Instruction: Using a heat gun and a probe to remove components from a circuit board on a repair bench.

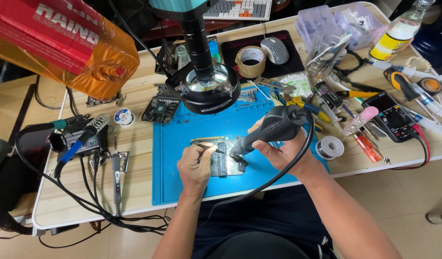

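My left hand (196,165) pinches thin black tweezers (210,147) whose tips point right onto a small circuit board (221,160) lying on the blue work mat (170,163). My right hand (278,148) grips a black hot-air handpiece (271,129). Its nozzle angles down-left to the board, close to the tweezer tips. A thick black cable runs from the handpiece down past my right wrist. The board is partly covered by both hands.
A black microscope head with a ring light (209,86) hangs over the mat's far edge. A soldering iron stand (82,136) and cables lie at left. At right are a multimeter (389,115), solder spool (330,147), pliers, tape roll (250,60) and mouse (275,49).
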